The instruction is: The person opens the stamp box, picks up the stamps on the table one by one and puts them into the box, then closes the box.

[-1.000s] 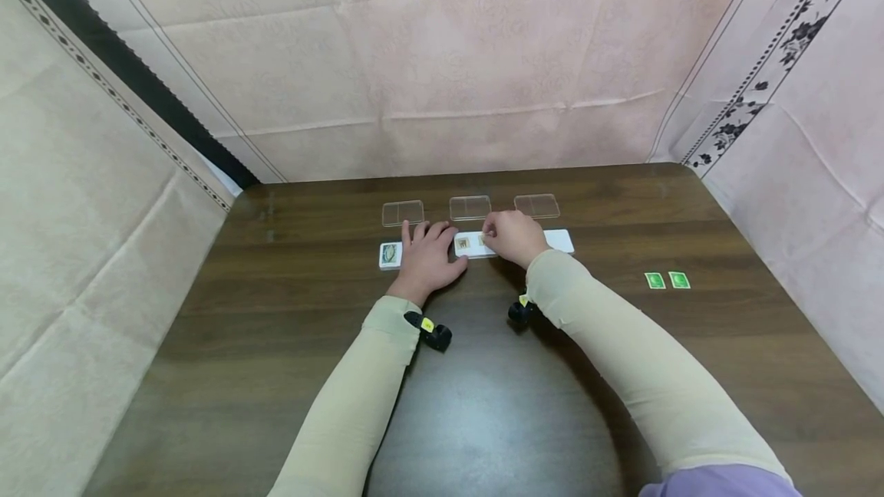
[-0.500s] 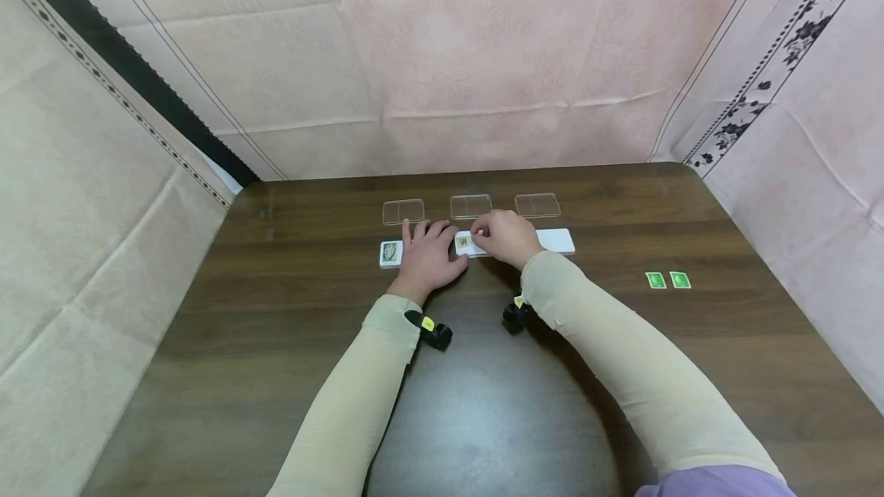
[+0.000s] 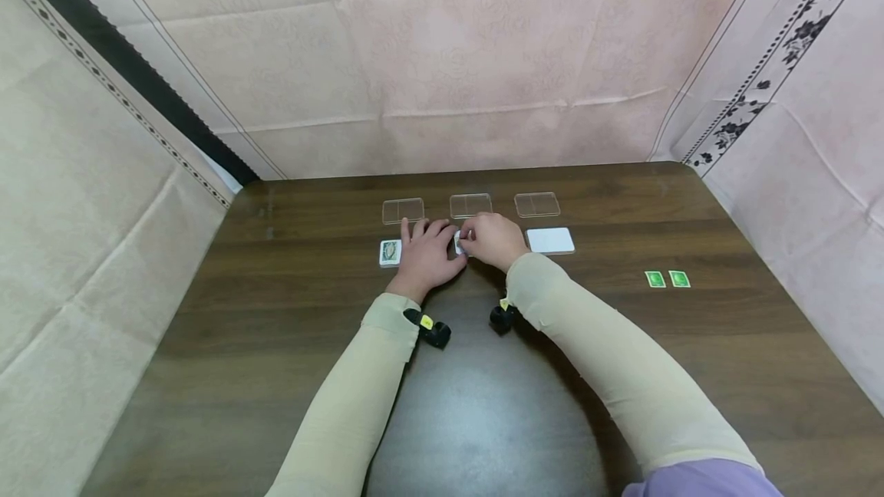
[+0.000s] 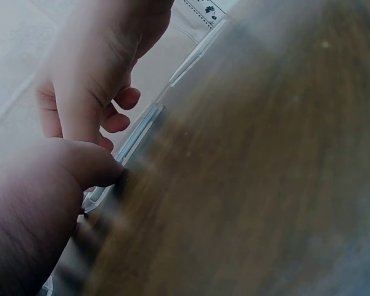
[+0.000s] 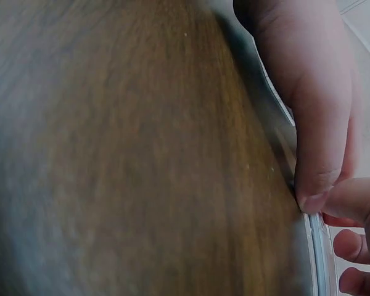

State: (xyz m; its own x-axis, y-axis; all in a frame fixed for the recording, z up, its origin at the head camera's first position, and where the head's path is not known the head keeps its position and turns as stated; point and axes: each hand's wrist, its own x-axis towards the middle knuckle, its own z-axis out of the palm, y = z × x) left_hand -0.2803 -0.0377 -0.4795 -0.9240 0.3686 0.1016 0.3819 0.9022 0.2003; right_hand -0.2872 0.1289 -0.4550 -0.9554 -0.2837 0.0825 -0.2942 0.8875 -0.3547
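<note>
A small white-topped clear case (image 4: 139, 137) sits between the hands, mostly covered by the right hand in the head view. My left hand (image 3: 426, 258) lies with fingers spread between it and the left case (image 3: 390, 253), which shows a greenish picture. The left thumb (image 4: 98, 163) rests at the middle case's near edge. My right hand (image 3: 493, 240) is bent over the middle case, fingers curled, thumb and index at its left part. In the right wrist view the right thumb (image 5: 357, 194) meets the left one. Whether the right fingertips hold anything I cannot tell.
Three flat clear plastic covers (image 3: 470, 205) lie in a row behind the cases. A plain white case (image 3: 550, 241) is to the right. Two green stamp-like pieces (image 3: 655, 279) lie farther right on the brown table (image 3: 311, 374). Patterned cloth (image 3: 449, 60) hangs behind.
My right hand has slid left along the middle case, covering its small pictures and uncovering the whole white case on the right. The left hand has stayed put.
</note>
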